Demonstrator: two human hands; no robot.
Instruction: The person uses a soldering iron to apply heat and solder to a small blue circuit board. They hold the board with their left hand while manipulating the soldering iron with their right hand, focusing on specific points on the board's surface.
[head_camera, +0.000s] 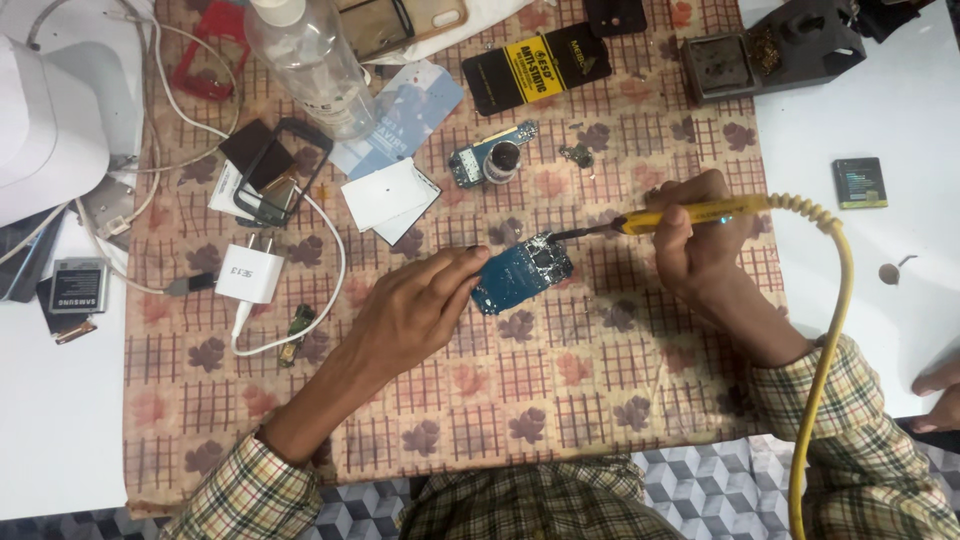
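My left hand (415, 310) pinches the left edge of a small blue circuit board (520, 275) that lies on the patterned cloth (560, 380). My right hand (700, 235) grips a yellow soldering iron (690, 213), whose dark tip touches the top of the board. The iron's coiled yellow cord (835, 330) runs down past my right sleeve. A second small blue board (480, 160) with a round dark part lies farther back.
A clear plastic bottle (310, 60) stands at the back left. A white charger (250, 275) with cable, phone frames (275, 170), white cards (388, 195), a black-and-yellow packet (535, 65), a soldering stand (765, 50) and batteries (860, 182) surround the work. Another person's hand (940, 395) shows at the right edge.
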